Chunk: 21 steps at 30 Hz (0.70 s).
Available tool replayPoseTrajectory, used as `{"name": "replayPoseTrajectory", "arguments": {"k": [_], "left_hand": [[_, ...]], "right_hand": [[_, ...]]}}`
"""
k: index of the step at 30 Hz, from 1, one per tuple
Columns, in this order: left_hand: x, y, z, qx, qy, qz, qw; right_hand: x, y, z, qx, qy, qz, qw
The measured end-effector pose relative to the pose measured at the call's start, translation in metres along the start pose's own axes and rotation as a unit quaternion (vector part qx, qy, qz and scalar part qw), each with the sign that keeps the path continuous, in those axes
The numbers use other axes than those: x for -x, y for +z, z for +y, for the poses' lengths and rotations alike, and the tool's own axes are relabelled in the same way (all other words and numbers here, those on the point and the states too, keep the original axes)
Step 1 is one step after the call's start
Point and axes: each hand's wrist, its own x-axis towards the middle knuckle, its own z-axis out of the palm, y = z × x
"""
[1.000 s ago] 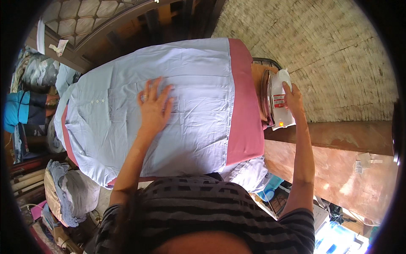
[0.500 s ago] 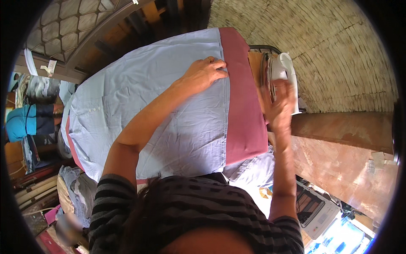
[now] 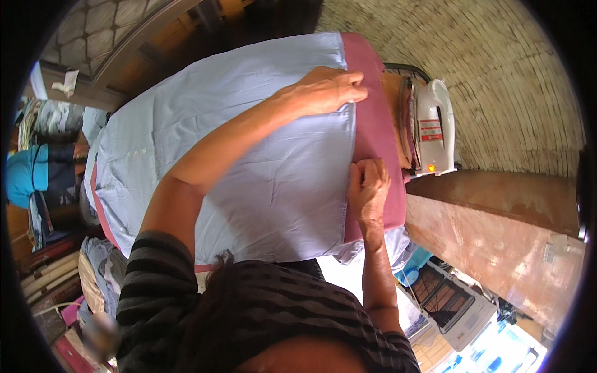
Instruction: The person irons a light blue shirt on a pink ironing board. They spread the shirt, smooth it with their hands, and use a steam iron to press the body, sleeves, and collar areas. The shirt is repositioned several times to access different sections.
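A light blue shirt [image 3: 261, 168] with small buttons lies spread over an ironing board with a dark red cover [image 3: 380, 124]. Its straight hem runs across the board near the right end. My left hand [image 3: 329, 88] pinches this hem toward the far side, fingers curled over the edge. Closer to me, my right hand [image 3: 370, 186] has its fingers closed at the same hem. Faint wrinkles cross the cloth between my arms. A white iron [image 3: 435, 127] with a lit orange lamp rests at the board's right end, beyond my right hand.
A reddish-brown ledge [image 3: 497, 217] stands to the right, below a woven wall [image 3: 516, 81]. A white-framed appliance [image 3: 457, 304] sits at lower right. Piled clothes [image 3: 106, 273] lie at lower left, and a metal lattice [image 3: 81, 43] is at upper left.
My right hand has come from beside the iron to the shirt's hem and closed there. My left hand and the hem have shifted slightly right and away from me.
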Motion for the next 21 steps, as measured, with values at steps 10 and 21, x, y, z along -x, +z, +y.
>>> {"name": "replayPoseTrajectory", "arguments": {"k": [10, 21], "left_hand": [[0.012, 0.05, -0.005, 0.004, 0.034, 0.174, 0.984], [0.014, 0.062, 0.003, -0.047, -0.001, 0.204, 0.978]], "right_hand": [[0.02, 0.007, -0.011, 0.067, -0.081, 0.11, 0.988], [0.014, -0.001, -0.004, -0.028, -0.034, 0.032, 0.999]]}}
